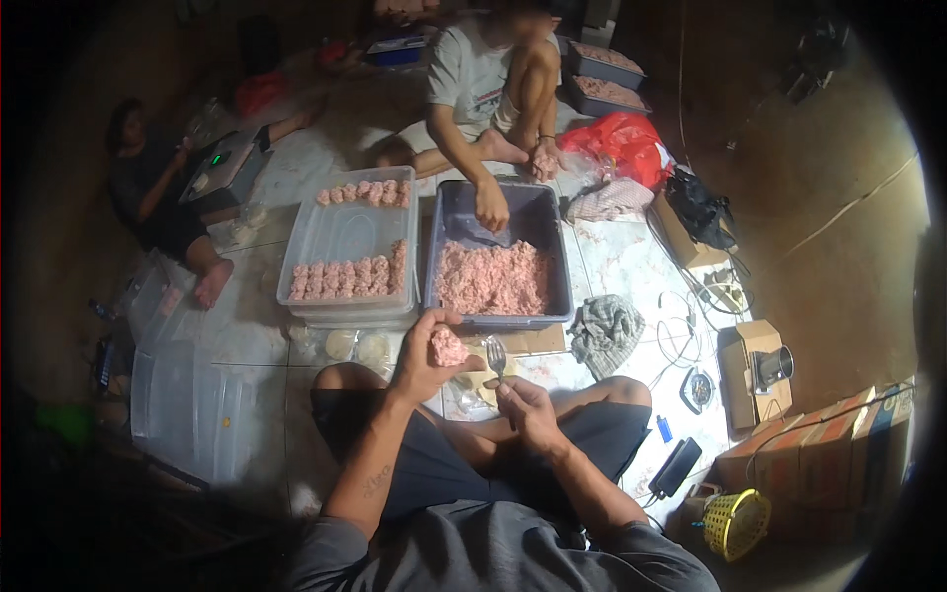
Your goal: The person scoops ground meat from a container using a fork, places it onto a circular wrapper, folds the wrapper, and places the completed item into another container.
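My left hand (423,362) cups a lump of pink minced mixture (449,347) between thumb and fingers. In my right hand (529,411) is a metal fork (496,358), its tines pointing up beside the lump. Just ahead sits a grey plastic tub (564,255), its near half filled with loose pink mince (492,280). To its left, a clear plastic container (348,231) holds rows of shaped pieces (348,277) along its near, far and right sides. A co-worker's hand (491,207) reaches into the tub from the far side; their other hand (546,161) holds some mince.
Stacked tubs of mince (610,92) stand at the back right. A red plastic bag (625,148), a crumpled grey cloth (607,333) and cables (681,333) lie on the right. Another person (148,170) sits at the left by a scale (226,166). Clear containers (185,414) stand at lower left.
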Demonstrator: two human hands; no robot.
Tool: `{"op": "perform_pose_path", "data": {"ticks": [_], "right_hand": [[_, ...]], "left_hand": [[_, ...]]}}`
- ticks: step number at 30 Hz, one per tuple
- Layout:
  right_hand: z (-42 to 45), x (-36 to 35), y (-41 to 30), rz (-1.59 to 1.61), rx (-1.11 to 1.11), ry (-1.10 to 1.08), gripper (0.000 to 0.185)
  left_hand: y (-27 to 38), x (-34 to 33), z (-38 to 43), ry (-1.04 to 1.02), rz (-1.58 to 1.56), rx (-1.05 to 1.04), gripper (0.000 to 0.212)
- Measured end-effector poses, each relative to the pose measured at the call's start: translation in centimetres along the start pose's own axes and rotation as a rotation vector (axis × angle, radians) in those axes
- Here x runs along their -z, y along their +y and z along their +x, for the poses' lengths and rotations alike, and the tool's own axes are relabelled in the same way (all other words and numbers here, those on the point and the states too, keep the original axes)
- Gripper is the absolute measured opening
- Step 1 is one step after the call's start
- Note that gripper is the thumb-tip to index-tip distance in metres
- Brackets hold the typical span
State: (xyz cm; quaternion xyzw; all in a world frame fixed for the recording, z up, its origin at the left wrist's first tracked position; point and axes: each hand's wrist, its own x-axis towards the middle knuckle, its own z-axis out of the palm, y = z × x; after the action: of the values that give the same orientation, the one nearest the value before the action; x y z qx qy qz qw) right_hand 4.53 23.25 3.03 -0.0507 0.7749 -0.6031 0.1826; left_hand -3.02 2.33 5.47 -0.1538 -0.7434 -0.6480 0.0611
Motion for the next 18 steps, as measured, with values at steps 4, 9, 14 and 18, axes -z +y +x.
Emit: {"op": "perform_pose_path", "data": {"ticks": [4, 9, 14, 18], "right_hand": [[0.1, -1.5, -0.7, -0.104, 0.322, -0.014, 0.072], [1.1, -1.9, 0.1, -0.218, 0.477, 0.201, 0.076], [-1.7, -0.7, -1.1, -0.280, 0.487, 0.222, 0.077], [-0.2, -3.1, 1.4, -0.238, 0.707, 0.202, 0.079]], "left_hand": [[-0.3, -0.6, -0.1, -0.081, -0.041, 0.021, 0.045], [0.7, -1.3, -0.2, 0.028, 0.188, 0.035, 0.036], [2.4, 1.2, -0.3, 0.061, -0.189, 0.093, 0.042], [0.5, -0.1, -0.3, -0.013, 0.125, 0.054, 0.045]]}}
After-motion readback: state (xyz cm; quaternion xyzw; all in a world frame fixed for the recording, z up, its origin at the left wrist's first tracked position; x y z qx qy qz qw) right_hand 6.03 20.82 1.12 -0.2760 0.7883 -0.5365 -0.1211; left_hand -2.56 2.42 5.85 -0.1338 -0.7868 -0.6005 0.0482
